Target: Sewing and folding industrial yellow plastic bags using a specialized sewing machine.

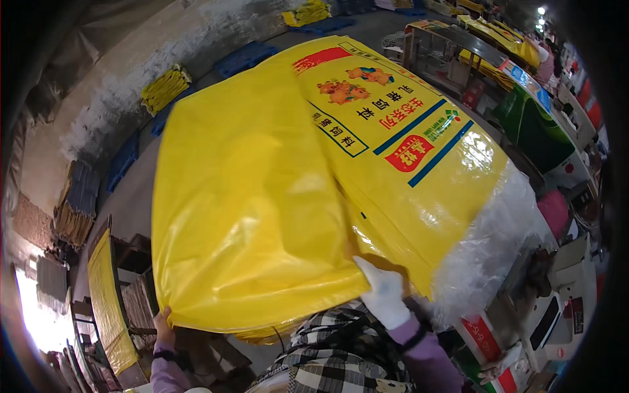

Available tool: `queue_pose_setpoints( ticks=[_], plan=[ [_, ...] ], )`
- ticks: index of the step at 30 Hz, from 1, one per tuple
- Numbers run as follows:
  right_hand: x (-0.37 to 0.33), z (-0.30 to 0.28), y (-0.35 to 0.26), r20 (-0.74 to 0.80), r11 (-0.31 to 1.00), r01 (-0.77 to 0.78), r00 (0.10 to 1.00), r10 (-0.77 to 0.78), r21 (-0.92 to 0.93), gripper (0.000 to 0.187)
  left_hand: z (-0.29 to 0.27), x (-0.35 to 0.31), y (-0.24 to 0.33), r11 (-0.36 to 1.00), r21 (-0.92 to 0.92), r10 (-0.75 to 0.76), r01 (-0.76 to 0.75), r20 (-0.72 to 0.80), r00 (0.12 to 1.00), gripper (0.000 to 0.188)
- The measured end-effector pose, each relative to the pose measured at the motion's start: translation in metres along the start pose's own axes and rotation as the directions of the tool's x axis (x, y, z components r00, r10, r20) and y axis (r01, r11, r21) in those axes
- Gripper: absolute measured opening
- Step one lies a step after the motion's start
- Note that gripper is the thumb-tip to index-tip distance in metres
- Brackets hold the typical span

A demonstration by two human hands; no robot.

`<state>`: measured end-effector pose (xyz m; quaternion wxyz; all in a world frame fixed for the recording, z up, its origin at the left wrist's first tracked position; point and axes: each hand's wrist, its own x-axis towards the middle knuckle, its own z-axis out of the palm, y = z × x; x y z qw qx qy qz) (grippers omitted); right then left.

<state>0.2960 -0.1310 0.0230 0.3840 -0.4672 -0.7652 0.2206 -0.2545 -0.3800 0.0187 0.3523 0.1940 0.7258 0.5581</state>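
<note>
A large glossy yellow plastic sack (249, 196), plain on its upper face, spreads out in front of me over other yellow sacks. My left hand (164, 329), bare, is closed on its near left corner. Wearing a white glove, my right hand (384, 292) grips the near right corner, the thumb lying on top and the other fingers mostly hidden beneath. To the right, partly covered by the plain sack, lies a printed yellow sack (406, 150) with blue stripes, a red emblem and cartoon animals. Clear plastic film (498, 242) bunches along its right edge.
A sewing machine (557, 314) stands at the lower right. Blue pallets (246, 59) and a folded yellow stack (166, 88) lie by the far wall. At the left are a rack with yellow sheeting (108, 301) and stacked flat bundles (77, 203). Farther right, another person works among benches.
</note>
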Motion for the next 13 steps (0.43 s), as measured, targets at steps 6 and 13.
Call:
queue_pose_setpoints(
  ticks=[6, 13],
  plan=[
    [0.027, 0.129, 0.079, 0.348, 0.961, -0.236, 0.897, 0.272, -0.143, 0.058, -0.037, -0.016, -0.101, 0.972, 0.150, -0.136, 0.181, -0.271, 0.953, 0.029],
    [-0.065, 0.180, 0.247, 0.362, 0.755, -0.421, 0.691, 0.626, -0.503, 0.033, 0.035, -0.036, -0.184, 0.849, -0.130, -0.525, 0.512, -0.094, 0.846, 0.031]
  ],
)
